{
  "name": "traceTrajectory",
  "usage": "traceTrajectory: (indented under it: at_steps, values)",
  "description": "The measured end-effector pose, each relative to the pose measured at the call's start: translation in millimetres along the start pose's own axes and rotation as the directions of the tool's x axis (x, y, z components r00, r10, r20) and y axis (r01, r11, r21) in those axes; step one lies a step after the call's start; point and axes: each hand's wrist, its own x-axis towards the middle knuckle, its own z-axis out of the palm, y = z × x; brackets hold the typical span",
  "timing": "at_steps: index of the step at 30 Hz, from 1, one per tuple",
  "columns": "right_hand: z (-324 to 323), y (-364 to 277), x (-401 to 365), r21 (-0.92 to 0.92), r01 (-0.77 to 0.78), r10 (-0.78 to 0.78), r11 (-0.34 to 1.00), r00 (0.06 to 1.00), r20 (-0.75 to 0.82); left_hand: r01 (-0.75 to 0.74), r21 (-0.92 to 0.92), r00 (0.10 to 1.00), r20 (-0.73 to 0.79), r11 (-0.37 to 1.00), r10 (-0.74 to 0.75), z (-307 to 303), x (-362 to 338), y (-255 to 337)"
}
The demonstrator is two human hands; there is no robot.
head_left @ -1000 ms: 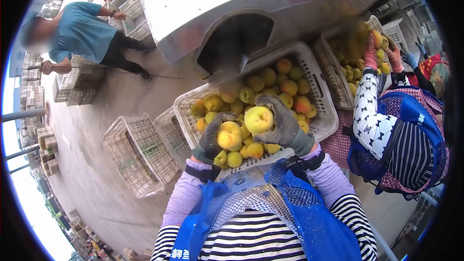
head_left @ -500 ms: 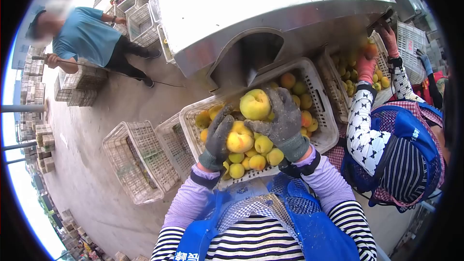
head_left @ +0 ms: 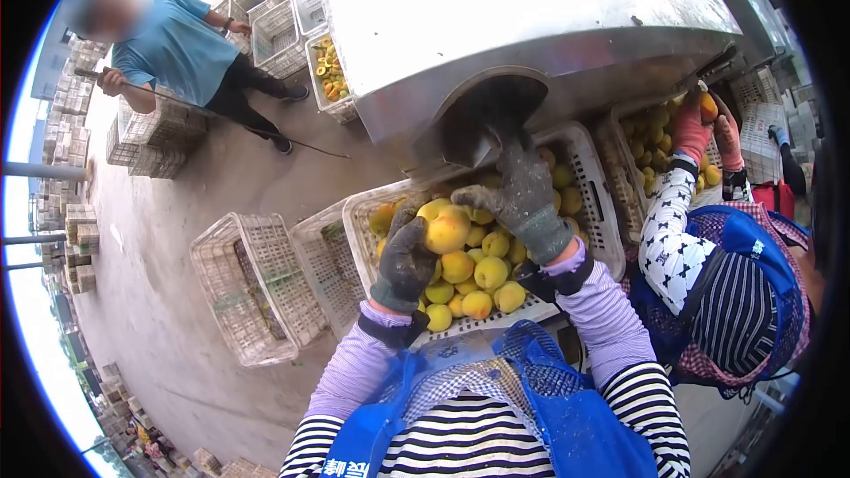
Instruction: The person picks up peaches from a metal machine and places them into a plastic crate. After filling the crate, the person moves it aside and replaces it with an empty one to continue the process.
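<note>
My left hand, in a grey glove, is closed around a yellow peach just above a white plastic crate filled with several yellow and pink peaches. Higher up, my gloved right hand reaches to the dark arched opening in the metal machine. Its fingers are spread and nothing shows in them.
On the right a co-worker in red gloves holds a peach over a second crate of peaches. Empty crates lie on the concrete floor at left. A person in a blue shirt with a rod stands near stacked crates.
My right hand rose with a peach to the machine opening, and the peach is no longer in it. My left hand lifted its peach slightly higher above the crate.
</note>
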Motion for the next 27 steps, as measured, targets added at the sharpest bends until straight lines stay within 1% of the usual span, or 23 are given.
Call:
traceTrajectory:
  at_steps: [1,4,5,7,9,10,12,13,15,16,18,19,20,22,23,24,25,26,27]
  values:
    - [-5,-10,-22,0.044,0.019,-0.02,0.999,0.999,0.032,0.068,-0.144,0.998,-0.005,0.987,-0.069,0,0,1]
    - [2,-30,-75,0.054,-0.03,0.023,0.998,0.992,0.124,-0.063,-0.003,0.997,0.054,0.998,0.063,1,1,-13]
    - [7,-27,-83,0.035,-0.044,0.042,0.998,0.997,0.063,-0.038,0.045,0.998,-0.041,0.998,0.039,4,1,-22]
    - [17,-21,-93,-0.001,-0.072,0.072,0.997,0.995,-0.068,-0.078,0.158,0.991,-0.093,0.984,0.093,17,-3,-28]
    - [22,-16,-93,-0.022,-0.044,0.04,0.999,0.989,-0.143,-0.117,0.286,0.973,-0.157,0.951,0.166,33,-4,-30]
    - [23,-14,-91,-0.034,-0.028,0.021,0.999,0.984,-0.177,-0.122,0.325,0.97,-0.161,0.938,0.182,34,-4,-31]
    - [20,-15,-80,0.036,0.001,0.006,0.999,0.983,-0.181,-0.137,0.398,0.961,-0.17,0.907,0.22,31,-4,-34]
    - [18,-15,-70,0.071,0.018,-0.005,0.997,0.983,-0.182,-0.171,0.438,0.955,-0.147,0.883,0.258,33,-4,-29]
    - [20,-9,-45,-0.107,-0.068,0.048,0.992,0.982,-0.183,-0.232,0.514,0.939,-0.102,0.826,0.327,37,-4,-17]
    - [22,-3,-28,-0.193,-0.115,0.08,0.974,0.98,-0.183,-0.244,0.571,0.931,-0.09,0.784,0.355,29,-1,-18]
    - [40,25,6,-0.153,-0.057,0.037,0.987,0.991,-0.132,-0.257,0.677,0.912,-0.066,0.69,0.404,-4,0,-30]
    - [49,40,21,-0.129,-0.037,0.024,0.991,0.995,-0.1,-0.17,0.605,0.933,-0.154,0.778,0.324,-17,1,-33]
    - [61,50,35,-0.138,-0.008,-0.013,0.99,0.988,-0.152,-0.133,0.67,0.927,-0.176,0.73,0.331,-25,1,-38]
    - [73,63,52,-0.218,0.025,-0.063,0.976,0.983,-0.171,-0.044,0.783,0.916,-0.215,0.62,0.337,-40,3,-48]
    - [65,68,60,-0.29,0.034,-0.078,0.957,0.987,-0.14,-0.056,0.808,0.908,-0.203,0.586,0.367,-52,6,-60]
    - [55,70,60,-0.364,0.051,-0.095,0.93,0.99,-0.104,-0.038,0.906,0.951,-0.096,0.421,0.292,-57,7,-63]
    - [42,67,48,-0.293,0.022,-0.032,0.956,0.999,-0.03,-0.05,0.969,0.981,0.003,0.242,0.193,-63,9,-63]
    - [28,61,29,-0.223,-0.014,0.025,0.975,0.999,0.047,-0.091,0.994,0.993,0.086,0.06,0.075,-69,14,-67]
    - [22,63,7,-0.23,-0.04,0.096,0.972,0.967,0.238,-0.169,0.98,0.984,0.162,-0.105,-0.068,-78,18,-80]
